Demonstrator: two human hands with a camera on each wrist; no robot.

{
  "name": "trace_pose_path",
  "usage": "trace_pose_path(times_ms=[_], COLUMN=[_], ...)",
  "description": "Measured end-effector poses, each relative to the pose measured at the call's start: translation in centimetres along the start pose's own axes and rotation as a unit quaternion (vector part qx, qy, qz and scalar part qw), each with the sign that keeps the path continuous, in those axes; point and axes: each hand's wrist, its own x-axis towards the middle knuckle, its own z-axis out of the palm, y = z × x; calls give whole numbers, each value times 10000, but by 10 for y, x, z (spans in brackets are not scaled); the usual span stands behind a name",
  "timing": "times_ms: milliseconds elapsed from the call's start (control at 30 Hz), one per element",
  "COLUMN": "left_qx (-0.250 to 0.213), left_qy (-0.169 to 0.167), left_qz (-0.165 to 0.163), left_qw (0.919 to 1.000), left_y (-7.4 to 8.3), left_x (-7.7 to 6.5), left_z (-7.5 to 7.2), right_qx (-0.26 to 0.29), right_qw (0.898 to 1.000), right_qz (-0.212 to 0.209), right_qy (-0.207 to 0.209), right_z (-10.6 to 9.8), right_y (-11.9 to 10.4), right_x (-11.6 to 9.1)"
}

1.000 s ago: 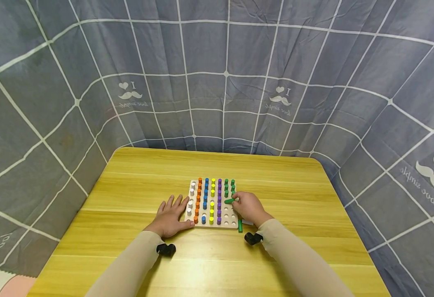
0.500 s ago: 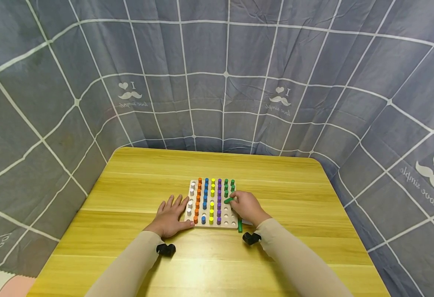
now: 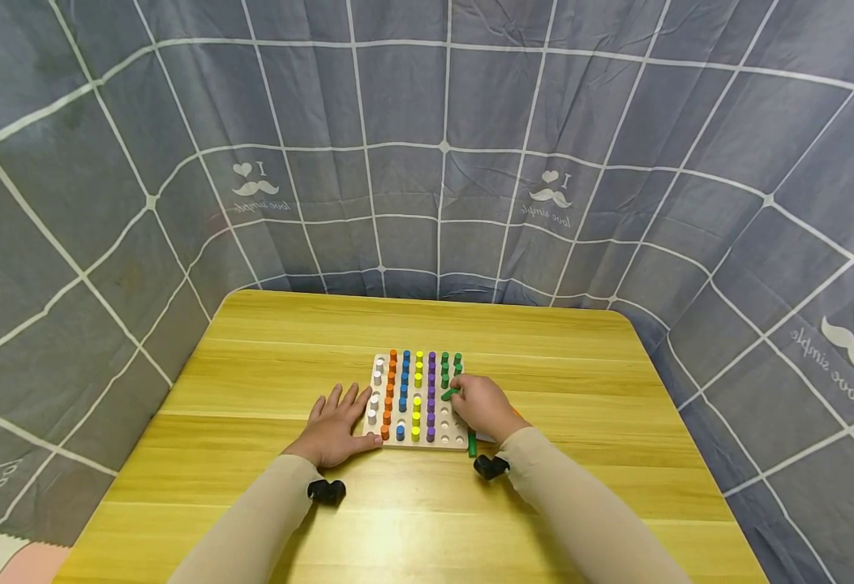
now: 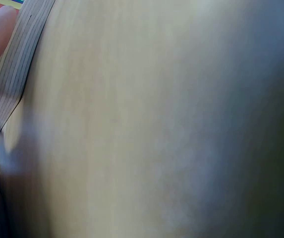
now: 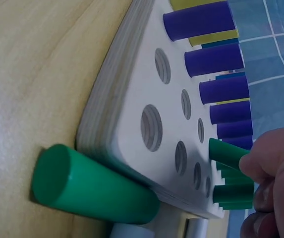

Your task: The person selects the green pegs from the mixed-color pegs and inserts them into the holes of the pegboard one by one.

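A pale wooden pegboard with rows of coloured pegs lies on the table. My left hand rests at its left edge, fingers spread and thumb on the near-left corner. Between thumb and fingers, my right hand pinches a green peg. That peg is tilted, its lower end close to the board's face beside the purple pegs; whether it is in a hole cannot be told. Other green pegs stand at the far right. Another green peg lies on the table along the board's right side.
Bare holes show in the board's near-right part. Right of the board lie pale pegs, mostly hidden by my right hand and arm. A grey checked curtain hangs behind the wooden table.
My right hand has shifted slightly left, and the green peg it pinches has gone from nearly level to more tilted. A bit of orange now shows beside the right wrist. The left hand stays put.
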Motion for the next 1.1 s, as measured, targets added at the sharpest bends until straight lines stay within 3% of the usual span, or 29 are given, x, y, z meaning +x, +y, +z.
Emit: trace_pose_path(times_ms=[200, 467, 1100], left_qx=[-28, 16, 123], left_qy=[4, -31, -29], left_qz=[12, -17, -36], left_qw=[10000, 10000, 9999], left_y=[1, 0, -3], left_x=[-1, 0, 2], left_z=[1, 2, 3], right_qx=[-295, 334, 761], right_qw=[9995, 9993, 9971], right_qz=[-144, -133, -48], right_qy=[34, -74, 71], right_z=[0, 4, 12], right_y=[-2, -1, 5], right_x=[2, 1, 1])
